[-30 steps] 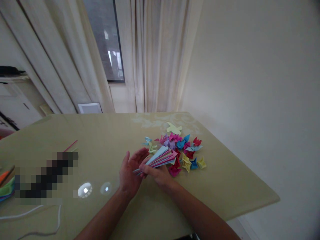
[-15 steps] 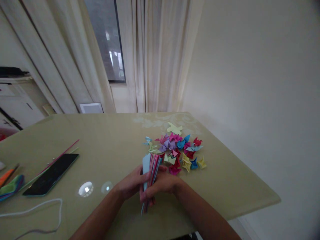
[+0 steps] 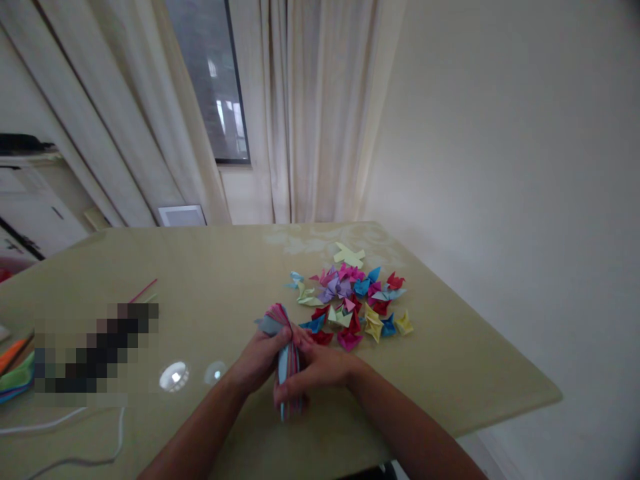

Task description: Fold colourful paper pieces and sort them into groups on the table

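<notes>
Both hands grip a stack of coloured paper sheets (image 3: 281,320), pink and light blue, held upright on edge over the table near its front. My left hand (image 3: 257,360) wraps the stack from the left. My right hand (image 3: 315,367) closes on it from the right, fingers curled down its lower part. Just beyond the hands lies a heap of small folded paper pieces (image 3: 357,303) in pink, blue, red, yellow and purple.
The olive table (image 3: 210,280) ends at a right edge near the wall. On its left side lie a blurred dark flat object (image 3: 95,347), thin pink sticks (image 3: 143,291), a white cable (image 3: 60,420) and coloured paper (image 3: 15,373). A pale yellow paper cross (image 3: 349,255) lies farther back.
The paper stack was fanned out flat and pointing right; both hands turned it upright and drew it toward me. Its top now bends over to the left.
</notes>
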`<state>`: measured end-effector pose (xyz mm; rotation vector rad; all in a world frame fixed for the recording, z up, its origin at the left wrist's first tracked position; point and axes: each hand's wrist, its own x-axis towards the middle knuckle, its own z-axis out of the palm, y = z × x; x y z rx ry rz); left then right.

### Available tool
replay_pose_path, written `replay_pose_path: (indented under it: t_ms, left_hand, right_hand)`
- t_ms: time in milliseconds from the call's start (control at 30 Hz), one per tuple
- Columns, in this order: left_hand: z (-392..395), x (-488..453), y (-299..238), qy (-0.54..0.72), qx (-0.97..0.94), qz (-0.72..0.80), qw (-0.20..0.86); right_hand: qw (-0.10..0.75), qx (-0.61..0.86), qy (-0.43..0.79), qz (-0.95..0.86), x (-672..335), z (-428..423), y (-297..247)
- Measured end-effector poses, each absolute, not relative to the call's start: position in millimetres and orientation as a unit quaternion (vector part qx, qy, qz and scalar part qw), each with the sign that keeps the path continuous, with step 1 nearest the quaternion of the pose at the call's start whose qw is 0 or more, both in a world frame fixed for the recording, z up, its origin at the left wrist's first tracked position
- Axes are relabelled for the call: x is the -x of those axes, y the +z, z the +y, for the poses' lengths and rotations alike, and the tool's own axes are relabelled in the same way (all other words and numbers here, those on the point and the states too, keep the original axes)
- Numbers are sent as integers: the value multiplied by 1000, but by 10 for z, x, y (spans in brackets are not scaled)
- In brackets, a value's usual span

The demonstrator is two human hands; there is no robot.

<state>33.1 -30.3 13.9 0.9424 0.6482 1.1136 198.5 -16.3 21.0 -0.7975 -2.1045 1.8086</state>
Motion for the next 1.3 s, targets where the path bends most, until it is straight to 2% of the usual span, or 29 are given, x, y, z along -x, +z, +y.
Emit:
replay_pose_path:
  t_ms: [133,233,300,400,533,833,967,1067,1300]
  left_hand:
    - [-218,-311,170,582,-332,378,639]
    - [-178,-348,182,625,-289,389,612]
    - [-169,-384,187,646,-259,374,612]
    - [-170,-417,202,668,-193,334,636]
    - [-158,-402,242,707,-116,277,640]
    - [-132,-341,255,706,-141,227,655]
    - [-136,-346,186,672,-184,259,669]
    - [-145,-401,132,639,-204,282,686]
    - [-136,-414,182,672,-196,315,641]
  right_hand:
    - [223,304,613,-695,-1915,-162,131]
    - [280,366,454,-762,-1851,-181,110]
    - [251,402,332,-815,-1817,-199,111]
    - [155,449,185,-861,-1768,-227,102]
    - [77,459,62,-883,-1708,-263,60]
    - [78,483,65,-870,-1691,-300,96]
    - [91,512,94,-849,-1726,-266,88]
    - [79,518,65,-849,-1768,-214,60]
    - [6,393,41,-919,-1781,-167,33]
